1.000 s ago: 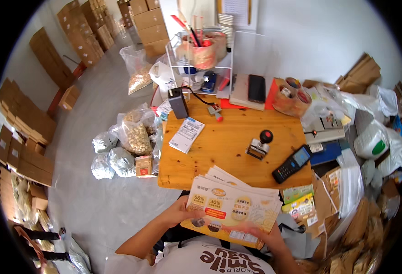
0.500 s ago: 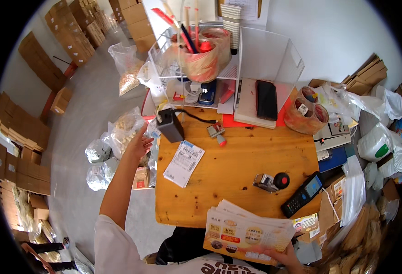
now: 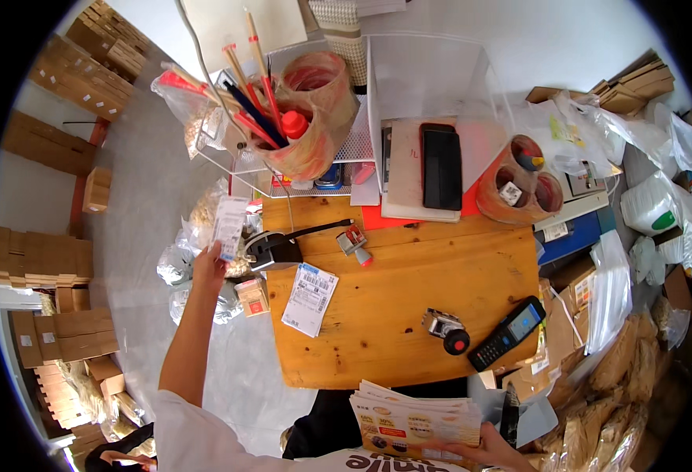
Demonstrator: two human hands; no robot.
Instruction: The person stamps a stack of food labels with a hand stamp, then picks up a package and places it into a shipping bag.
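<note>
My left hand (image 3: 210, 266) reaches out past the table's left edge, its fingers closed on a white printed label (image 3: 228, 223). Just right of it stands a small black device (image 3: 275, 250) with a cable. A stack of white labels (image 3: 310, 300) lies on the table close by. Low in front of my body, my right hand (image 3: 494, 448) grips a stack of printed flyers (image 3: 413, 417) in yellow and orange by its right side. The flyers overlap the table's near edge.
On the wooden table (image 3: 393, 315) lie a handheld scanner (image 3: 508, 333), a self-inking stamp (image 3: 446, 330) and a smaller stamp (image 3: 354, 244). Behind are pen cups (image 3: 302, 145), a phone (image 3: 441, 167) and taped round holders (image 3: 519, 189). Plastic bags (image 3: 204, 303) sit at left; cartons and wrapping crowd the right.
My left hand, open and empty before, now holds a white label and has moved left and slightly down. The right hand keeps the flyers. The view has shifted, and the black device appears tipped over.
</note>
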